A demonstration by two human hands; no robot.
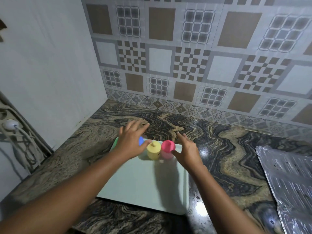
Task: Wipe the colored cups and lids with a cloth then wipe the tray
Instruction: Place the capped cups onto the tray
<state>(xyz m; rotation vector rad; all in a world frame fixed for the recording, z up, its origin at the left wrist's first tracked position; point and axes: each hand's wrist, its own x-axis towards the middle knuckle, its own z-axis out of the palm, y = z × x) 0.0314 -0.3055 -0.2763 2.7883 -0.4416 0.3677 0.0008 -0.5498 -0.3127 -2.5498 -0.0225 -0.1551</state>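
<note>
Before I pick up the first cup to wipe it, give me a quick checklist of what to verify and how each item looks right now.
1. Cloth at hand: not ok. No cloth shows anywhere in view.
2. Hands free: ok. The left hand and right hand are both open and hold nothing.
3. Cups upright on the tray: ok for the yellow cup and pink cup; both stand at its far edge.
4. Other cups: cannot tell. The blue cup and green cup are mostly hidden behind the left hand.
5. Lids: cannot tell. The picture is too blurred to show whether they are on.
</note>
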